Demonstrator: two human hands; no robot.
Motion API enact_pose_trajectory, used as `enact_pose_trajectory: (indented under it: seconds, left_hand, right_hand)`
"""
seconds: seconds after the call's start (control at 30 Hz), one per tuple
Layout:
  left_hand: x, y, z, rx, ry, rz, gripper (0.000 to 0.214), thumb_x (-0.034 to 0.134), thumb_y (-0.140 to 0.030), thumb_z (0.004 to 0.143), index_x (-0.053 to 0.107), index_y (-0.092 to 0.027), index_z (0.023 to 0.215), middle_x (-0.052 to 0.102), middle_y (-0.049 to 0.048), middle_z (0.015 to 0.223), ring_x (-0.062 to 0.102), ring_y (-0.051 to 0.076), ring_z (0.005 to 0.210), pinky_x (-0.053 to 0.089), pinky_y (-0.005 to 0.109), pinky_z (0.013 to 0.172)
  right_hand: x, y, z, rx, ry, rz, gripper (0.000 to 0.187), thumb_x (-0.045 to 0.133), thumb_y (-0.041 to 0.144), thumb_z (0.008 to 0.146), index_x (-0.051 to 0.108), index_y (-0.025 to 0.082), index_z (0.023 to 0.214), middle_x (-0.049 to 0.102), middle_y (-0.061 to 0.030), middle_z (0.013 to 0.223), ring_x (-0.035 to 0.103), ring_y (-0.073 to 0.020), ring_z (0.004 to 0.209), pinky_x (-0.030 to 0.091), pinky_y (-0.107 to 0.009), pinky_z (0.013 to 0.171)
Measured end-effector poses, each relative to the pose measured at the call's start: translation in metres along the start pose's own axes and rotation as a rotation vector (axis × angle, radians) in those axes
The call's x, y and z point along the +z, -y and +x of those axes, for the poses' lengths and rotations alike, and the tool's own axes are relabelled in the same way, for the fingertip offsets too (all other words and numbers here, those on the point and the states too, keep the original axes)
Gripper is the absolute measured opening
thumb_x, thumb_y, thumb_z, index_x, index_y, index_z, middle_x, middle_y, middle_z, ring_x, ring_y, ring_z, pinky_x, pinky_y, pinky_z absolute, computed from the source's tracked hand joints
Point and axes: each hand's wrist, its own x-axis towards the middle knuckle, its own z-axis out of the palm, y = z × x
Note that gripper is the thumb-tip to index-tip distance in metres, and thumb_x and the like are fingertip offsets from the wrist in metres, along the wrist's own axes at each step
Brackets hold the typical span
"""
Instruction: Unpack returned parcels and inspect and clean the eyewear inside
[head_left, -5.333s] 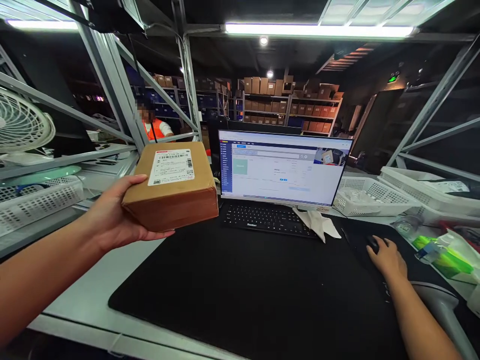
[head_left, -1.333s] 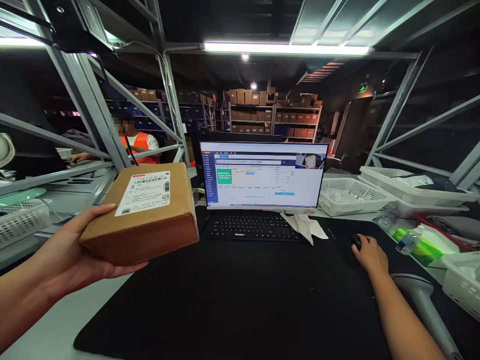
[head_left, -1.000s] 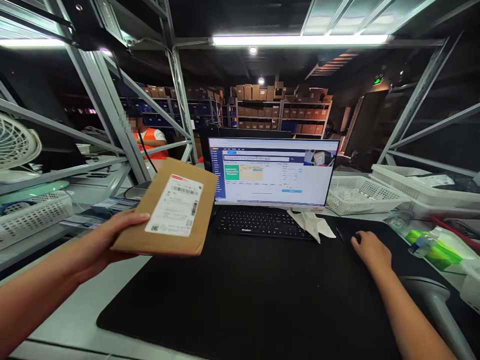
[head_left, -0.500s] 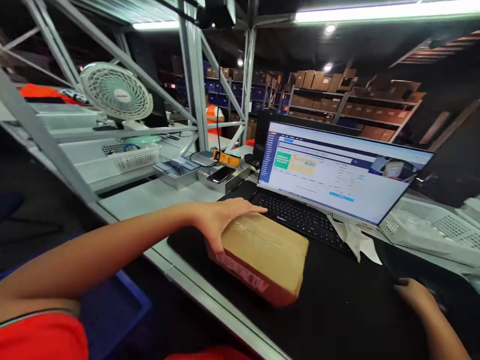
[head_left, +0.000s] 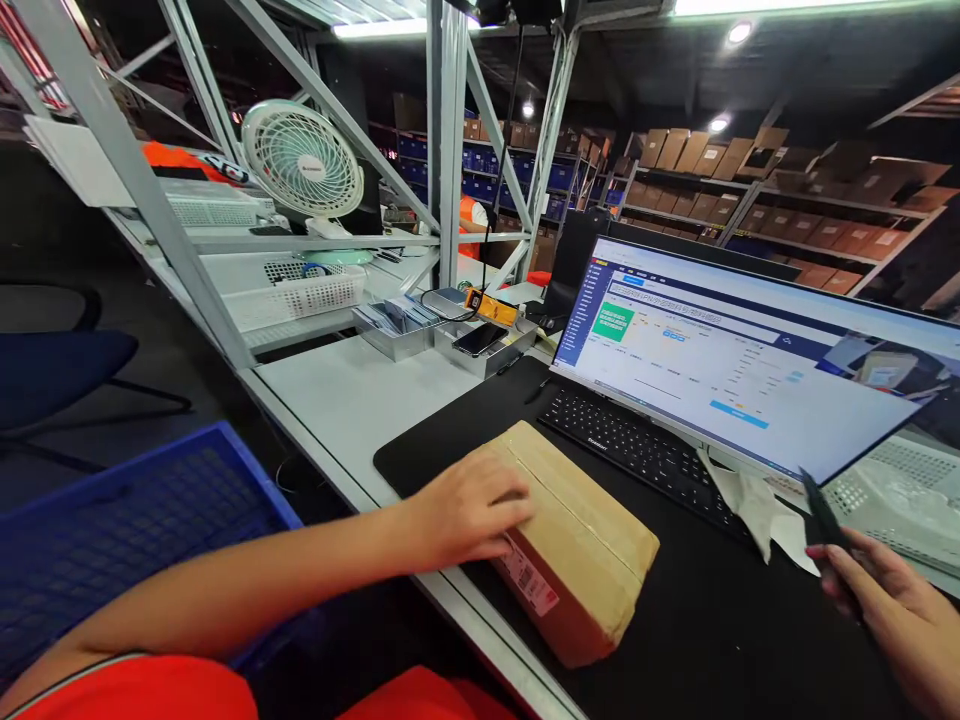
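Some of this is hard to read. The right hand [head_left: 896, 610] is cut off at the frame's corner, and the thin dark pen-like tool [head_left: 823, 522] its fingers are closed on is too dark to name properly. The parcel's label is turned to the side wall, so only a strip of barcode shows. The monitor [head_left: 742, 365] runs off the right edge.

The cardboard parcel [head_left: 577, 540] lies on the black desk mat [head_left: 712, 620] near the front edge of the table, taped seam up, just in front of the keyboard [head_left: 637, 455]. The left hand [head_left: 469, 505] rests on its near end, fingers loose on top and thumb against the side, so it isn't really gripping.

It's a dim warehouse with steel racking, a white fan [head_left: 302, 160] on a shelf and a blue crate [head_left: 112, 520] down by the floor.

A second ago the parcel was up in the air with its label facing up, and the right hand was over by the mouse with nothing in it.
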Motion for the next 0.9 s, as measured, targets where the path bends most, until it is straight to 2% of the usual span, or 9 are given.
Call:
enact_pose_trajectory:
  seconds: [0.07, 0.13, 0.2, 0.3, 0.4, 0.53, 0.7, 0.8, 0.9]
  left_hand:
    - [0.015, -0.015, -0.017, -0.023, -0.164, 0.035, 0.036, 0.069, -0.028, 0.089, 0.061, -0.017, 0.122, 0.069, 0.0124, 0.110, 0.064, 0.026, 0.104, 0.054, 0.044, 0.097]
    - [0.026, -0.024, -0.027, -0.069, -0.289, 0.010, 0.037, 0.068, -0.024, 0.090, 0.059, -0.016, 0.125, 0.069, 0.0125, 0.110, 0.064, 0.025, 0.108, 0.055, 0.044, 0.100]
    - [0.032, -0.029, -0.030, -0.113, -0.361, -0.030, 0.037, 0.068, -0.023, 0.090, 0.058, -0.016, 0.125, 0.069, 0.0122, 0.109, 0.064, 0.025, 0.111, 0.056, 0.045, 0.102]
    - [0.035, -0.031, -0.031, -0.151, -0.413, -0.051, 0.037, 0.068, -0.024, 0.091, 0.058, -0.017, 0.125, 0.070, 0.0113, 0.104, 0.066, 0.025, 0.109, 0.058, 0.045, 0.100]
    - [0.035, -0.031, -0.033, -0.139, -0.446, -0.038, 0.035, 0.068, -0.025, 0.091, 0.059, -0.015, 0.124, 0.071, 0.0116, 0.102, 0.068, 0.025, 0.107, 0.060, 0.045, 0.098]
    - [0.038, -0.030, -0.037, -0.105, -0.462, -0.024, 0.032, 0.067, -0.026, 0.092, 0.060, -0.014, 0.122, 0.073, 0.0092, 0.100, 0.069, 0.023, 0.106, 0.061, 0.042, 0.099]
    - [0.037, -0.027, -0.037, -0.066, -0.482, -0.005, 0.034, 0.068, -0.024, 0.091, 0.061, -0.013, 0.122, 0.075, 0.0086, 0.099, 0.070, 0.022, 0.102, 0.063, 0.042, 0.095]
    - [0.031, -0.025, -0.035, -0.038, -0.474, -0.002, 0.031, 0.069, -0.022, 0.091, 0.061, -0.016, 0.120, 0.074, 0.0062, 0.096, 0.071, 0.019, 0.095, 0.063, 0.039, 0.093]
    - [0.019, -0.022, -0.029, -0.037, -0.431, -0.016, 0.024, 0.068, -0.032, 0.092, 0.064, -0.019, 0.111, 0.073, 0.0046, 0.090, 0.069, 0.019, 0.087, 0.063, 0.038, 0.087]
  right_hand:
    - [0.019, 0.057, -0.019, -0.125, 0.185, -0.013, 0.065, 0.050, 0.064, 0.083, 0.055, 0.025, 0.135, 0.074, -0.0166, 0.093, 0.067, -0.0294, 0.063, 0.059, -0.043, 0.053]
    - [0.039, 0.113, -0.037, -0.340, 0.329, -0.080, 0.061, 0.054, 0.064, 0.084, 0.059, 0.027, 0.133, 0.075, -0.0094, 0.086, 0.067, -0.0262, 0.060, 0.058, -0.039, 0.051]
    - [0.061, 0.167, -0.051, -0.582, 0.485, -0.198, 0.050, 0.049, 0.053, 0.093, 0.059, 0.029, 0.137, 0.077, -0.0053, 0.090, 0.069, -0.0235, 0.063, 0.059, -0.037, 0.058]
    - [0.093, 0.237, -0.064, -0.885, 0.534, -0.346, 0.040, 0.048, 0.033, 0.096, 0.065, 0.026, 0.132, 0.077, -0.0050, 0.107, 0.074, -0.0258, 0.093, 0.060, -0.038, 0.080]
    - [0.120, 0.279, -0.069, -0.966, 0.548, -0.535, 0.035, 0.052, 0.023, 0.093, 0.071, 0.026, 0.122, 0.078, -0.0050, 0.106, 0.074, -0.0275, 0.097, 0.058, -0.038, 0.083]
    - [0.137, 0.302, -0.076, -0.935, 0.555, -0.799, 0.033, 0.053, 0.021, 0.093, 0.073, 0.027, 0.119, 0.078, -0.0065, 0.093, 0.075, -0.0279, 0.084, 0.056, -0.037, 0.072]
    - [0.127, 0.312, -0.088, -0.883, 0.618, -0.926, 0.035, 0.057, 0.010, 0.085, 0.075, 0.024, 0.111, 0.076, -0.0073, 0.086, 0.075, -0.0280, 0.079, 0.056, -0.036, 0.068]
    - [0.111, 0.301, -0.088, -0.859, 0.630, -0.976, 0.033, 0.060, 0.011, 0.079, 0.078, 0.027, 0.101, 0.074, -0.0030, 0.072, 0.072, -0.0217, 0.061, 0.053, -0.029, 0.059]
    - [0.092, 0.264, -0.085, -0.855, 0.625, -0.874, 0.034, 0.064, 0.016, 0.075, 0.078, 0.032, 0.102, 0.072, 0.0015, 0.065, 0.067, -0.0190, 0.050, 0.048, -0.027, 0.050]
